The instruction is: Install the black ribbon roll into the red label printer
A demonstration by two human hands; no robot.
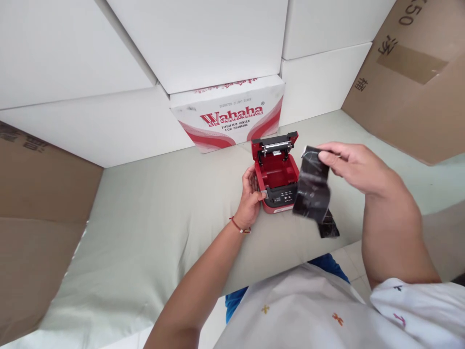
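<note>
1. Pale green cloth [145,232] covers the surface; the Wahaha carton [232,118] stands at the red device's 11 o'clock.
2. Directly ahead of me, the red device [276,180] sits with its lid [274,143] raised at 12 o'clock, apparently to keep the compartment accessible.
3. My left hand [251,198] curls around the 8 o'clock side, thumb at the front corner, likely to steady it.
4. My right hand [347,165], thumb and fingers closed, pinches the black strip [312,186] by its upper end at 3 o'clock, presumably so it hangs extended.
</note>
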